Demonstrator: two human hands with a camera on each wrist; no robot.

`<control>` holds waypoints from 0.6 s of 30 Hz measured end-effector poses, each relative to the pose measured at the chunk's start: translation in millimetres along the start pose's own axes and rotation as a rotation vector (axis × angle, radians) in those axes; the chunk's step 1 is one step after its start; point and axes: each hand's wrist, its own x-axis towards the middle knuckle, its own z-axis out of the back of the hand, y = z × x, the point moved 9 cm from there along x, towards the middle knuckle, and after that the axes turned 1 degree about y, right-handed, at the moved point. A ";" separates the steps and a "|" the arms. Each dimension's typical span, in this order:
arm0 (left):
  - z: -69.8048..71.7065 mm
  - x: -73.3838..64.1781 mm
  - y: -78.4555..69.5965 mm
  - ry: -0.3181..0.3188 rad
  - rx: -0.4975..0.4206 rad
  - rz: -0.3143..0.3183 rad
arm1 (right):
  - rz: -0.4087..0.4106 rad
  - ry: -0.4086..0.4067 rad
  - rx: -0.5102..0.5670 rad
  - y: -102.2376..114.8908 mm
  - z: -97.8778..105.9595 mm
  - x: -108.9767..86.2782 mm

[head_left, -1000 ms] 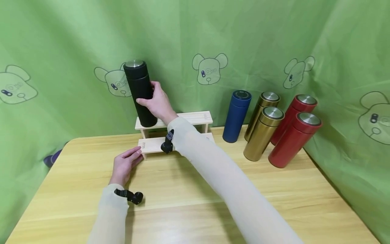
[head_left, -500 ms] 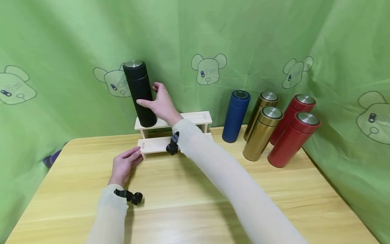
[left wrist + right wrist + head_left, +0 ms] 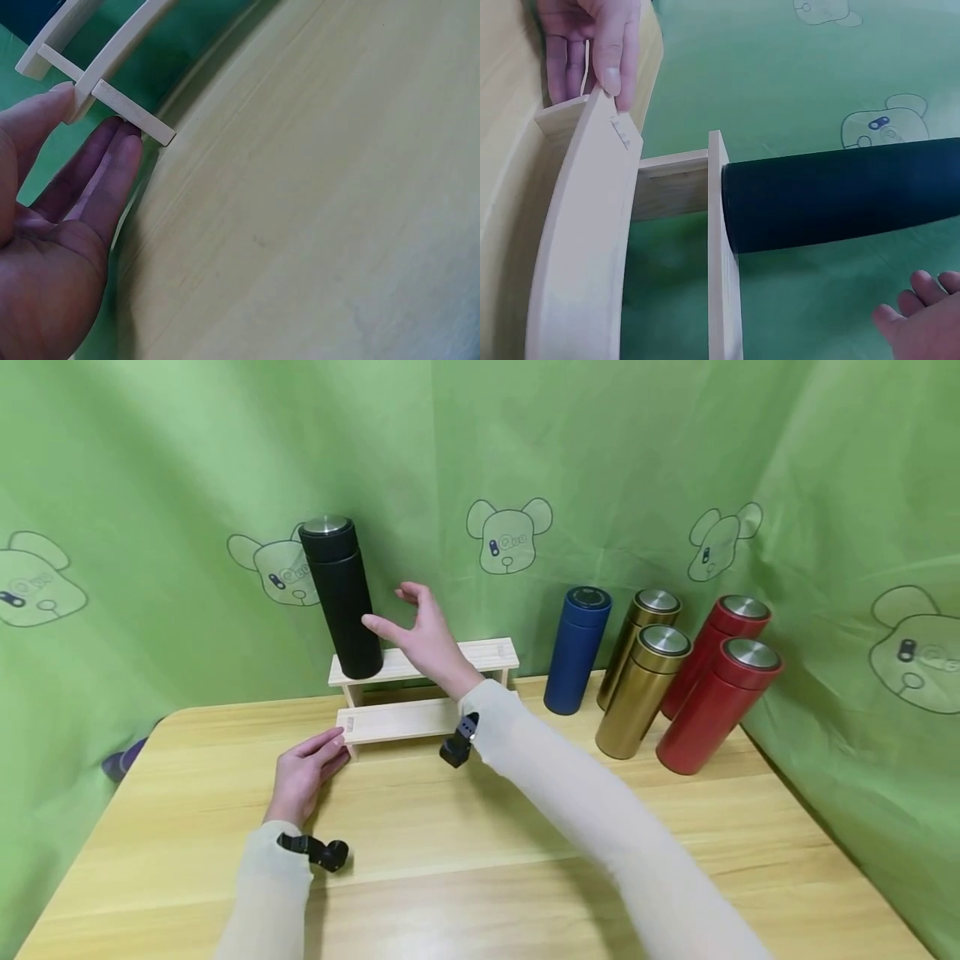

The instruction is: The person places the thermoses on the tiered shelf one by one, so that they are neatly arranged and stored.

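Note:
A black thermos flask [image 3: 341, 602] stands upright on the upper step, at the left end of a two-step wooden display stand [image 3: 397, 718]. My right hand [image 3: 431, 643] is just right of the flask, fingers spread and holding nothing; the right wrist view shows a gap between its fingertips and the black flask [image 3: 840, 196]. My left hand [image 3: 300, 777] pinches the left end of the lower step. In the left wrist view, a digit of that hand [image 3: 45, 247] lies on the board's edge while other fingers reach under it beside the leg.
Right of the stand are a blue flask [image 3: 577, 652], two gold flasks [image 3: 637, 702] and two red flasks [image 3: 716, 714], all upright on the wooden table [image 3: 450, 877]. A green curtain [image 3: 405, 468] hangs behind. Something purple [image 3: 127, 760] shows past the table's left edge.
My right hand has let go of the black flask and drawn back to the right and slightly down. The flask stays on the upper step; my left hand keeps its place.

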 end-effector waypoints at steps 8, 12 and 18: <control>-0.6 0.5 0.4 0.007 -0.026 0.010 | -0.006 0.052 0.011 -8.6 15.9 -20.3; -1.5 1.3 -1.4 0.011 -0.034 -0.002 | 0.018 0.057 0.020 -7.2 25.9 -27.1; 0.0 -2.2 -0.9 0.009 -0.037 0.010 | 0.021 0.090 0.013 -13.6 36.6 -43.3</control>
